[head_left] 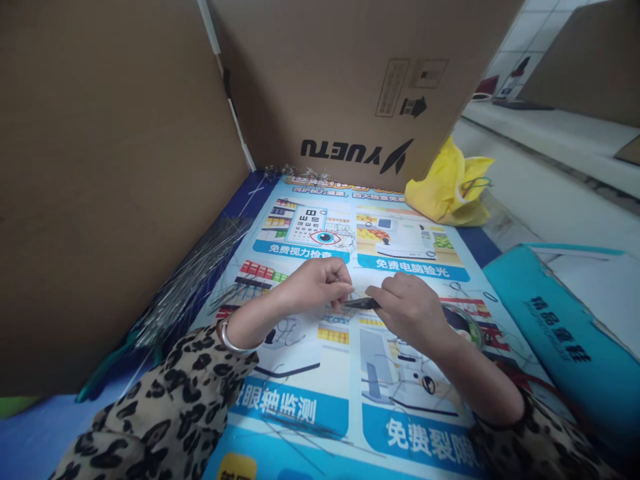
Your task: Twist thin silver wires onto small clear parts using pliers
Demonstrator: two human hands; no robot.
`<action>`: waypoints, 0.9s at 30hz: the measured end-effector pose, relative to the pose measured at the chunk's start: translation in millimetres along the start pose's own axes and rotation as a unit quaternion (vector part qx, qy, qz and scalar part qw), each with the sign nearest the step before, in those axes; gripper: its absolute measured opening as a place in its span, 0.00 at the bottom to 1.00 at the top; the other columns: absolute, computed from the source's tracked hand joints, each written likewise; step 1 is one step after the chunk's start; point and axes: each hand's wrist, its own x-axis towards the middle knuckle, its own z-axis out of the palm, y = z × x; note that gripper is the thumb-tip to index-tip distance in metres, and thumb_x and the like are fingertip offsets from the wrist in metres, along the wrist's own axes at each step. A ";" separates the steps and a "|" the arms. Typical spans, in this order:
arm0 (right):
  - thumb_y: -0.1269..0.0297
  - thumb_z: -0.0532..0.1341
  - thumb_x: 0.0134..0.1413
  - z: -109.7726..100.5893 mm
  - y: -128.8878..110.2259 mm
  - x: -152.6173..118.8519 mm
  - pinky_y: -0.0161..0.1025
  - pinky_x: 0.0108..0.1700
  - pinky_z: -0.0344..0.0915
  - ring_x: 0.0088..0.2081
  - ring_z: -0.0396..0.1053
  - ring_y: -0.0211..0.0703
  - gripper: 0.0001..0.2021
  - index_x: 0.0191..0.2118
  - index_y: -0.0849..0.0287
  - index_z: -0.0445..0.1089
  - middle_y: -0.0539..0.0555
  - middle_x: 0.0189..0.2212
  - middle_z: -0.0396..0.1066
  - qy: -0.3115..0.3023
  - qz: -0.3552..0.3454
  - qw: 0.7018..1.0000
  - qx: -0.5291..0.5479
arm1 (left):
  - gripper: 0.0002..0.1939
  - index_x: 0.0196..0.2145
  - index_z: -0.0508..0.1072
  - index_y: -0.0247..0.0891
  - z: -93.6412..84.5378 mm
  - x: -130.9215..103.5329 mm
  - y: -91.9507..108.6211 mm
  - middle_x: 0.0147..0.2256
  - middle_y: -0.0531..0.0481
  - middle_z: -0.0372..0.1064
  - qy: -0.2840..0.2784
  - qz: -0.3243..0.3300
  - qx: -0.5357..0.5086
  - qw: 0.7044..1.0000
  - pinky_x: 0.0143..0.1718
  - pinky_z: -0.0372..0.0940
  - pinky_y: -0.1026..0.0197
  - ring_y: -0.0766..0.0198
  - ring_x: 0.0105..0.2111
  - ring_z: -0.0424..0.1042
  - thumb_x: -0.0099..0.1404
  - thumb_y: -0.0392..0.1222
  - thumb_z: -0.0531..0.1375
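My right hand (407, 308) is closed round pliers whose handles are hidden in the palm. Only their dark, narrow jaws (362, 303) show, pointing left. The fingertips of my left hand (325, 283) are pinched together right at the tip of the jaws, apparently on a thin wire (351, 295) that is hard to make out. Both hands are over a printed poster (353, 373) with loose bits of wire scattered on it. Partly behind my right wrist stands a round clear container (473, 325), its contents unclear.
A bundle of long thin wires (193, 283) lies along the left, beside a tall cardboard panel (110, 167). Another cardboard panel (345, 80) stands at the back. To the right are a crumpled yellow bag (445, 187) and a turquoise box (555, 313).
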 end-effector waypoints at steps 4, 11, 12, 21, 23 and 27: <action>0.70 0.55 0.52 1.7 -0.1 -1.1 0.39 0.33 0.49 0.29 0.55 0.39 0.08 0.31 0.56 0.72 0.50 0.21 0.61 0.010 -0.002 1.000 0.001 | 0.06 0.25 0.63 0.35 0.5 -0.1 -1.4 0.20 0.55 0.66 0.003 0.002 0.002 1.000 0.20 0.62 0.70 0.73 0.17 0.66 0.57 0.37 0.58; 0.71 0.55 0.52 0.9 -1.0 -2.7 0.39 0.32 0.48 0.27 0.53 0.39 0.08 0.31 0.55 0.71 0.49 0.20 0.59 0.041 -0.007 0.998 -0.036 | 0.07 0.25 0.63 0.35 1.8 0.1 -5.5 0.19 0.55 0.66 0.003 -0.006 -0.006 1.000 0.20 0.62 0.70 0.74 0.17 0.66 0.57 0.39 0.58; 0.71 0.55 0.52 0.4 -1.1 -2.9 0.39 0.32 0.48 0.27 0.53 0.39 0.08 0.30 0.55 0.71 0.49 0.19 0.59 0.045 -0.007 0.998 -0.044 | 0.07 0.25 0.63 0.35 2.3 0.2 -5.7 0.19 0.56 0.66 0.004 -0.008 -0.008 1.000 0.20 0.62 0.70 0.74 0.17 0.66 0.57 0.38 0.58; 0.69 0.55 0.54 1.2 -6.8 -6.1 0.40 0.30 0.45 0.26 0.51 0.37 0.06 0.32 0.52 0.69 0.48 0.18 0.55 0.066 -0.018 0.996 -0.055 | 0.08 0.26 0.63 0.34 5.2 -1.0 -0.3 0.20 0.54 0.68 0.007 -0.045 -0.056 0.997 0.19 0.62 0.71 0.74 0.16 0.67 0.57 0.39 0.59; 0.69 0.56 0.54 0.9 -6.5 -5.8 0.40 0.30 0.46 0.26 0.52 0.38 0.06 0.32 0.52 0.70 0.48 0.18 0.56 0.072 -0.012 0.996 -0.047 | 0.08 0.25 0.63 0.34 4.8 -1.9 2.0 0.20 0.54 0.68 0.018 -0.030 -0.043 0.998 0.19 0.61 0.71 0.74 0.16 0.67 0.57 0.38 0.59; 0.70 0.55 0.52 -1.5 -4.9 -3.5 0.40 0.33 0.51 0.28 0.55 0.39 0.07 0.31 0.56 0.70 0.50 0.20 0.61 0.067 0.014 0.997 -0.019 | 0.07 0.25 0.63 0.34 4.6 -1.8 4.0 0.19 0.55 0.68 0.039 -0.018 -0.038 0.998 0.20 0.62 0.70 0.73 0.17 0.67 0.56 0.38 0.59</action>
